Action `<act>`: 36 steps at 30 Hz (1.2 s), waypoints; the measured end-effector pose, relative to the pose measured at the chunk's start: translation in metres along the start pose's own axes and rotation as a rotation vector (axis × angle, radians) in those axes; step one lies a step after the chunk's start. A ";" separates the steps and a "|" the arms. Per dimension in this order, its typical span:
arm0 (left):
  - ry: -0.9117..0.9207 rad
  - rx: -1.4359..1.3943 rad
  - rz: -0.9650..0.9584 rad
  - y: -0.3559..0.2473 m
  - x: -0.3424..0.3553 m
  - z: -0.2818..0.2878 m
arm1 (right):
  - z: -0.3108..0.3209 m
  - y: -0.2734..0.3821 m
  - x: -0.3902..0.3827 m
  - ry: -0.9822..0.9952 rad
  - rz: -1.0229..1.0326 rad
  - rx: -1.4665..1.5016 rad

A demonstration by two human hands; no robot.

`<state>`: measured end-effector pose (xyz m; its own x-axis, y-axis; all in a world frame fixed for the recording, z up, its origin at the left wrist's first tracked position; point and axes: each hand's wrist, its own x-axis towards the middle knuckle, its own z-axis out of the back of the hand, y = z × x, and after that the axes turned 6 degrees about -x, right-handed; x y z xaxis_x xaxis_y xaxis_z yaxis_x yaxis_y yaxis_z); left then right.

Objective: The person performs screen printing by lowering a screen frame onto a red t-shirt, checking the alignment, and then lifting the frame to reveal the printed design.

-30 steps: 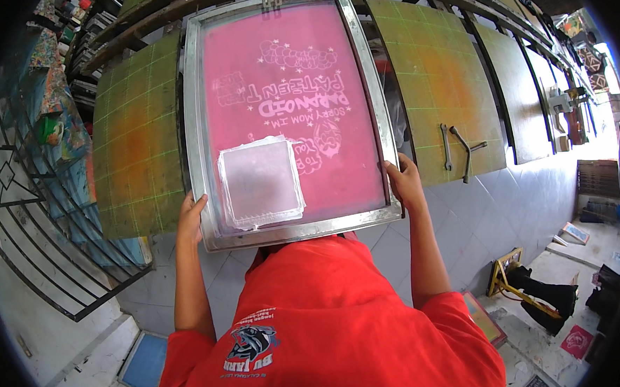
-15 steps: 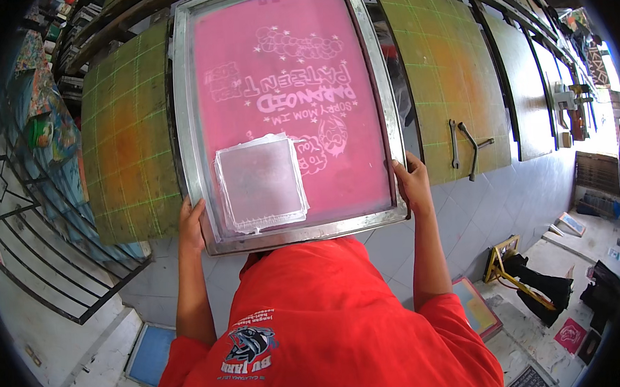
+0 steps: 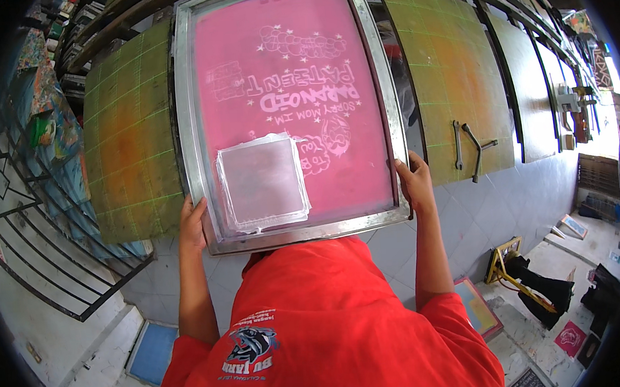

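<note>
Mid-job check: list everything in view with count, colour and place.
Framed screen: 1, pink mesh, silver frame, between the hands
Square patch: 1, greyish, white-edged, screen's lower left
Gridded boards: 2, green-brown, one either side of screen
Wrench: 1, grey, right gridded board
Three-armed tool: 1, dark grey, beside wrench
Railing: 1, black, left
Framed panel: 1, blue, lower left
Printed sheet: 1, pink, lower right
Far-edge clutter: count unclear, mixed colours, picture's rim
Shirt: 1, red, bottom centre
Left hand: 1, bare, screen's left edge
Right hand: 1, bare, screen's right edge
</note>
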<state>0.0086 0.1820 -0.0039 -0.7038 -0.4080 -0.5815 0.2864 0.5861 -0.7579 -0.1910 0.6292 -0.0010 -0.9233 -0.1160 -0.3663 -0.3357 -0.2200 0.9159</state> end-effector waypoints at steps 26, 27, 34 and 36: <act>0.008 0.015 -0.016 0.007 0.006 0.013 | -0.001 0.001 -0.001 0.042 -0.056 0.113; 0.003 0.008 -0.013 0.003 0.004 0.008 | 0.000 -0.001 -0.001 0.043 -0.055 0.114; -0.025 -0.036 0.006 0.001 0.002 0.000 | 0.004 -0.008 0.001 0.042 -0.053 0.120; 0.003 0.019 -0.007 0.001 0.003 0.002 | 0.004 -0.006 0.000 0.038 -0.070 0.121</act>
<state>0.0079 0.1804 -0.0070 -0.7081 -0.4095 -0.5752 0.2938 0.5699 -0.7674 -0.1898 0.6344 -0.0056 -0.8901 -0.1412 -0.4334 -0.4209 -0.1105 0.9004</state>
